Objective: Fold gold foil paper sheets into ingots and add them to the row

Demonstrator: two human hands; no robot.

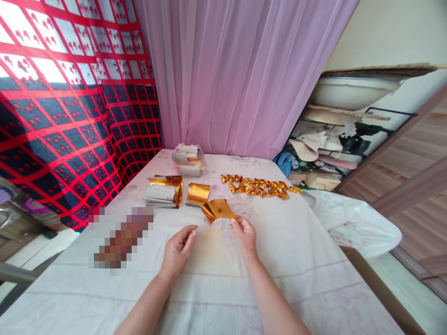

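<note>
My right hand (244, 235) pinches the near corner of a gold foil sheet (217, 209), which lifts off the white cloth-covered table (279, 260) in a loose curl. My left hand (178, 251) hovers just left of it with fingers apart, holding nothing. Behind the sheet lies a curled gold foil piece (198, 193) and a stack of gold and white sheets (164, 190). A row of folded gold foil pieces (260, 186) lies at the back right of the table.
A clear plastic bag with papers (188, 160) sits at the table's far edge. A pink curtain (240, 79) hangs behind, a red and black patterned cloth (70, 107) at left. A cluttered shelf (335, 144) and a white bag (356, 223) stand at right.
</note>
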